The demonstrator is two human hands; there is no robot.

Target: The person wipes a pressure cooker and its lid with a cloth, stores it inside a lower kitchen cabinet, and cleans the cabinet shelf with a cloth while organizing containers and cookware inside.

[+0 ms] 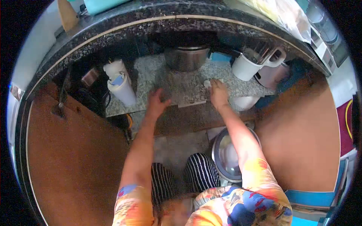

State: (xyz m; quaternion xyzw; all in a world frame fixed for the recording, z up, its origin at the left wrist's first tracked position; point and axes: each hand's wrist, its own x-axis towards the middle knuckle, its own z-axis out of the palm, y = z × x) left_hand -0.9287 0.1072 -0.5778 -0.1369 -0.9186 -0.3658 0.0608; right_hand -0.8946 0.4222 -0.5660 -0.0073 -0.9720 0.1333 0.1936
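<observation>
One white cloth (207, 83), pressed to shelf (146, 73) under right grip (218, 94), fingers loosely closed. Left grip (157, 103): fingers spread, nothing held. Pot (186, 60): placed beyond both.

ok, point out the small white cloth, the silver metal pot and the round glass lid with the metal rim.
Small white cloth (207, 83): head view, on its exposed left edge.
Silver metal pot (185, 60): head view, on its side wall.
Round glass lid (227, 150): head view, on the glass.
</observation>
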